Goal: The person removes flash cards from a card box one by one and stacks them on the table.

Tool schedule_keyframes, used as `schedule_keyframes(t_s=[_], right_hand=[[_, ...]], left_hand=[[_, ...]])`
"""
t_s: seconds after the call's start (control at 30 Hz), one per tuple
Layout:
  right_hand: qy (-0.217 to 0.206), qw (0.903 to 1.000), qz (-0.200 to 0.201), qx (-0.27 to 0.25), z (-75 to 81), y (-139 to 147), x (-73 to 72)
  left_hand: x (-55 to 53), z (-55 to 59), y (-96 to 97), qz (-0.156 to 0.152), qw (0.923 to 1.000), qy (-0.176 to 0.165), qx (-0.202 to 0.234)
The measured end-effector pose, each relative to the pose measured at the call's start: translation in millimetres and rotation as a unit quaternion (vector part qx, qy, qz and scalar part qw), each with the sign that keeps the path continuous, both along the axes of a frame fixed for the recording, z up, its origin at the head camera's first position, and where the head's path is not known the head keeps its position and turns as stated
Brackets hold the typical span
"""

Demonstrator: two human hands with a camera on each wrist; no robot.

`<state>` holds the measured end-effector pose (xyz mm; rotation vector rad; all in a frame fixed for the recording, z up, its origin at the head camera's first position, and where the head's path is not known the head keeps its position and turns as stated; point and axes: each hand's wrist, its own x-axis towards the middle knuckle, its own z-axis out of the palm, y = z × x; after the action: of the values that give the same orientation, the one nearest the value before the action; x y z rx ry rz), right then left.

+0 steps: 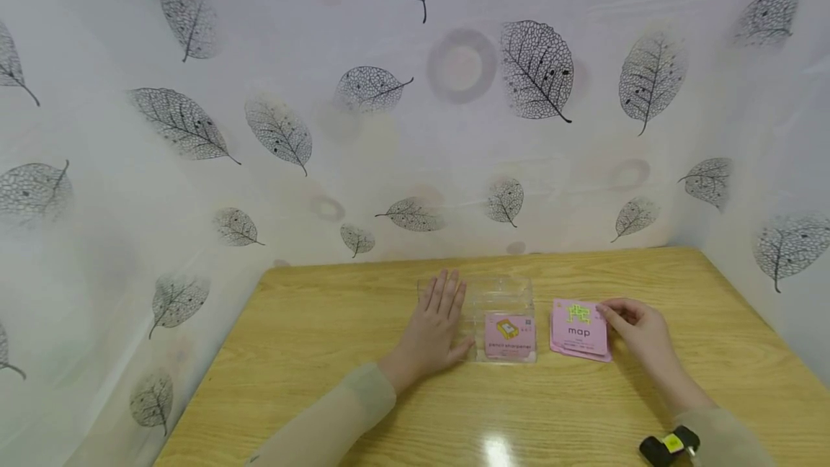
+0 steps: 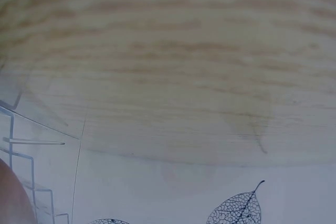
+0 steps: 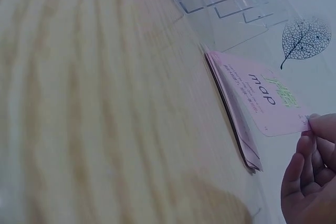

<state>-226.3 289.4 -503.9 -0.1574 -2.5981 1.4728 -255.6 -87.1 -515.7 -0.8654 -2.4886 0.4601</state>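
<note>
A clear tiered card holder [image 1: 502, 301] stands on the wooden table, with a pink "pencil sharpener" card [image 1: 510, 337] in its front tier. My left hand [image 1: 431, 334] lies with straight fingers along the holder's left side. To the right of the holder is a stack of pink cards [image 3: 231, 108]. My right hand [image 1: 638, 330] pinches the top card, a pink "map" card [image 1: 579, 330], by its upper right corner between thumb and fingers. In the right wrist view that corner is lifted off the stack. The left wrist view shows the holder's stepped edge [image 2: 32, 182] beside a bit of the left hand.
The wooden table [image 1: 292, 352] runs back to a pale sheet [image 1: 415, 143] printed with dark leaves, which hangs behind and at both sides. A black band with a yellow square [image 1: 672, 443] is on the right wrist.
</note>
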Motion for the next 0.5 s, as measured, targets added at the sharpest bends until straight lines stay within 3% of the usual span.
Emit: schedule_keyframes(t_s=[0.5], right_hand=[[0.000,0.9998,-0.002,0.019,-1.5,2.9,-3.6]], left_hand=[[-0.2,1.7,-0.6,-0.005,1.0000,-0.003,0.000]])
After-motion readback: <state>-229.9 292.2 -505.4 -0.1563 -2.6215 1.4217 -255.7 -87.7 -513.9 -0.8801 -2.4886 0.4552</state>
